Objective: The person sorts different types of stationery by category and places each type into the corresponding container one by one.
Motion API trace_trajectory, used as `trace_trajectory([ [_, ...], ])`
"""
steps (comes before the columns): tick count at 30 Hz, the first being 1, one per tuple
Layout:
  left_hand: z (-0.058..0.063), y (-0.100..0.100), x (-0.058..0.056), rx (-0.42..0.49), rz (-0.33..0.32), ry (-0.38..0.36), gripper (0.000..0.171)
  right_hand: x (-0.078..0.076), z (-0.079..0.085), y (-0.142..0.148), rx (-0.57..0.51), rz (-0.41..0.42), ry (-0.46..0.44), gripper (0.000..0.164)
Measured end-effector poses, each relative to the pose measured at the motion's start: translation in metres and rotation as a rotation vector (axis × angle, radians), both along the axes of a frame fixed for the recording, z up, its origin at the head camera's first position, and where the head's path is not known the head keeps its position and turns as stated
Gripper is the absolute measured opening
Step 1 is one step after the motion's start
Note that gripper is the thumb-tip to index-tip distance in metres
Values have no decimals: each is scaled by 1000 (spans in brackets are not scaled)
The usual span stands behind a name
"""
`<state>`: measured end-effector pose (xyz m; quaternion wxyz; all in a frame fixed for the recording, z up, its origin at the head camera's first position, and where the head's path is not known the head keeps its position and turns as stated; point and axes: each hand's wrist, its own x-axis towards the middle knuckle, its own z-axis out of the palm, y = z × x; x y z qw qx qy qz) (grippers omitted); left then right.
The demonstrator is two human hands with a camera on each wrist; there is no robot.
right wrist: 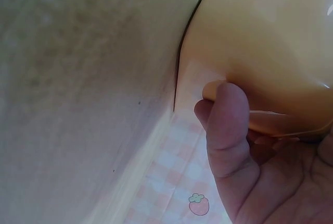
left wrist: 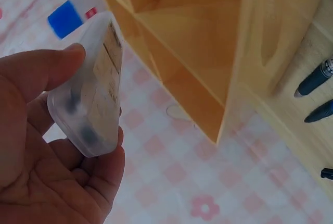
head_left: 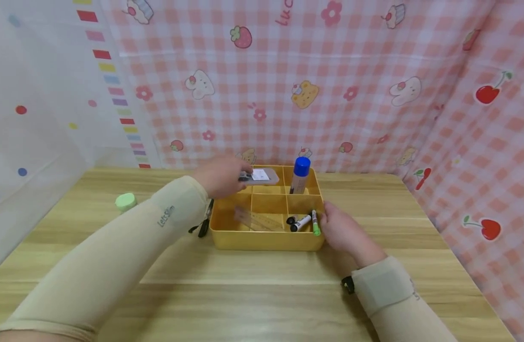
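My left hand [head_left: 223, 175] holds a translucent plastic case [head_left: 265, 176] with a white label above the back left of a yellow divided organizer box [head_left: 268, 241]. In the left wrist view, thumb and fingers pinch the case [left wrist: 96, 91] along its edges; dark shapes show inside it. My right hand [head_left: 341, 228] grips the box's right side, its thumb against the glossy wall [right wrist: 281, 36] in the right wrist view. A blue-capped glue stick [head_left: 300, 175] stands in the back right compartment. Short markers [head_left: 302, 222] lie in the front right one, and a clear ruler [head_left: 262, 221] lies further left.
Several dark pens [head_left: 205, 221] lie on the wooden table [head_left: 262, 294] against the box's left side. Further left is a light green round object [head_left: 126, 202]. A pink checked curtain [head_left: 262, 85] hangs close behind the box.
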<state>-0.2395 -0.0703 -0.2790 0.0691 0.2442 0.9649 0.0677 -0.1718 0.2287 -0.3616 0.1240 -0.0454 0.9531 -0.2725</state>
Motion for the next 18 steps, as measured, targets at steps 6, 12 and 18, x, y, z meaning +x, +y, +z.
trace_trajectory([
  [6, -9, 14, -9, -19, -35, -50, 33, -1, -1, 0, 6, -4, 8, 57],
  [12, -13, 23, -12, -70, -72, -72, 37, -1, -1, -1, 0, -11, 8, 57],
  [18, -16, 32, -15, -111, -124, -82, 36, 0, 0, 1, 8, -14, 30, 54],
])
